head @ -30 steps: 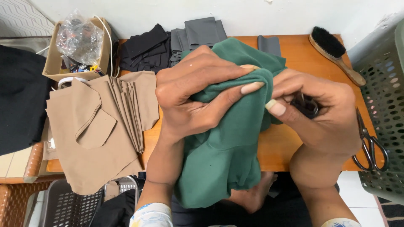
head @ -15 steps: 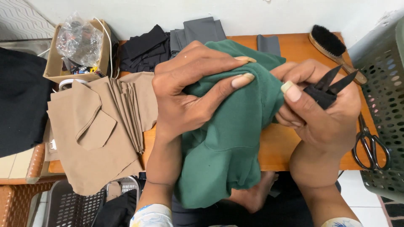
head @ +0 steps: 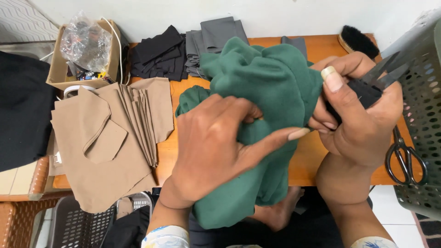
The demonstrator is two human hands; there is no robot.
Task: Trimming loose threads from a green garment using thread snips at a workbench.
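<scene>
My left hand (head: 216, 147) grips a bunched green fabric piece (head: 264, 87) over the wooden table (head: 308, 160), fingers spread across its lower folds. My right hand (head: 363, 119) holds small black thread snips (head: 374, 82), blades pointing up and right, while its fingertips pinch the green fabric's right edge. The lower part of the fabric hangs down past the table edge toward my lap.
Tan cut fabric pieces (head: 110, 142) lie stacked at left. Black fabric (head: 158, 53) and grey fabric (head: 213, 36) sit at the back. A cardboard box (head: 85, 50) holds a plastic bag. A brush (head: 358, 41) lies back right; black scissors (head: 404, 158) hang on a grey perforated basket (head: 425, 115).
The green fabric has been bunched up and lifted higher. My left hand slid down onto its lower folds. My right hand with the snips shifted right and up.
</scene>
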